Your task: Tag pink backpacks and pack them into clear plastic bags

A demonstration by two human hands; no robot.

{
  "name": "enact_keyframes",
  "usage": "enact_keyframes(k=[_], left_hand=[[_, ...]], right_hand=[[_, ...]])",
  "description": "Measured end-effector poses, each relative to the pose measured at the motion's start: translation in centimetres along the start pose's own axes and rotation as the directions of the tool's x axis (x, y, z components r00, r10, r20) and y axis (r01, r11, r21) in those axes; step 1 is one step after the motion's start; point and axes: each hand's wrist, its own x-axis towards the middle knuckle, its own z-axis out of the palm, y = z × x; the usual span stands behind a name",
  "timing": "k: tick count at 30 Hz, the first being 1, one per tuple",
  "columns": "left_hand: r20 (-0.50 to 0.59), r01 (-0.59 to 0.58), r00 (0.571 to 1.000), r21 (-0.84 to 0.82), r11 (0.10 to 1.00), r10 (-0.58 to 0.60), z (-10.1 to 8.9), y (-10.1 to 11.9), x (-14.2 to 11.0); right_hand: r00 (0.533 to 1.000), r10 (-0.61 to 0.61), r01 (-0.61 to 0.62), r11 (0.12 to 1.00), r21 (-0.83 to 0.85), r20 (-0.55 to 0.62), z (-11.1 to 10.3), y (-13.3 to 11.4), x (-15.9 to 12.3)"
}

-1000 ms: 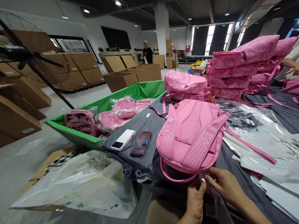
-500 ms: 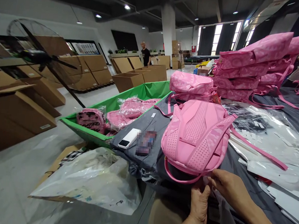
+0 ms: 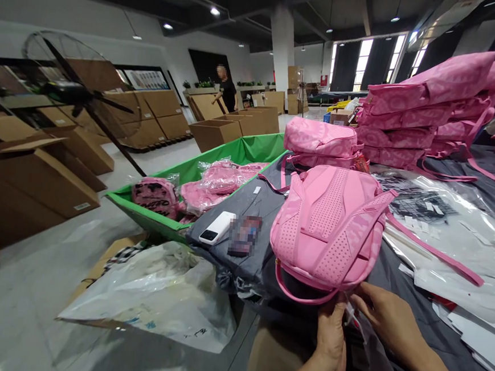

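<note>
A pink backpack (image 3: 325, 226) lies on the dark cloth-covered table with its padded back and straps facing up. Its carry loop points toward me. At its near edge my left hand (image 3: 332, 338) is closed, thumb up, the fingertips partly hidden under the bag. Just right of it, my right hand (image 3: 385, 311) has its fingers bent together by the backpack's lower corner. A translucent plastic strip (image 3: 374, 352) hangs down between the two hands, its upper end at the right fingertips. What the left fingers pinch is hidden.
More pink backpacks (image 3: 420, 107) are stacked behind. Clear plastic bags (image 3: 454, 224) with small white tags lie right. A white power bank (image 3: 217, 228) and a blurred-out item sit left. A green bin (image 3: 142, 214) holds wrapped bags; a fan (image 3: 79, 92), cartons and another person stand beyond.
The view has shifted slightly, so things sit a little farther right. Both hands remain at the backpack's near edge, and more of the plastic strip shows between them. The distant person has moved left.
</note>
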Motion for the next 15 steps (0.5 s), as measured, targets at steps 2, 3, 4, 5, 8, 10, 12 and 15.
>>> enact_keyframes(k=[2,3,4,5,8,10,12,15], left_hand=[[0.008,0.033,0.999,-0.031,0.999,-0.033,0.1,0.0,0.2],[0.023,0.054,0.998,-0.047,0.997,-0.053,0.2,0.0,0.2],[0.036,0.07,0.997,-0.06,0.996,-0.068,0.2,0.1,0.2],[0.048,0.08,0.996,-0.068,0.994,-0.077,0.3,0.3,0.1],[0.044,0.075,0.996,-0.07,0.995,-0.072,0.1,0.4,0.0],[0.003,0.064,0.998,-0.071,0.995,-0.064,0.0,0.3,0.0],[-0.035,0.044,0.998,-0.082,0.996,-0.047,-0.1,-0.1,0.0],[-0.041,-0.016,0.999,-0.099,0.995,0.012,0.3,-0.7,0.4]], right_hand=[[0.996,0.018,-0.032,0.986,0.164,0.091,-0.4,0.2,-0.1],[0.992,0.012,-0.041,0.971,0.236,0.123,-0.4,0.3,-0.1],[0.99,0.003,-0.045,0.956,0.291,0.143,-0.2,0.4,-0.1],[0.988,-0.003,-0.047,0.946,0.322,0.152,0.1,0.6,0.0],[0.995,0.022,-0.053,0.947,0.317,0.099,2.2,1.3,0.1],[0.997,0.057,-0.07,0.951,0.3,0.053,3.6,2.1,0.1],[0.996,0.083,-0.085,0.954,0.288,0.018,4.7,3.2,0.0],[0.993,0.115,-0.112,0.963,0.246,0.003,5.3,5.2,0.0]])
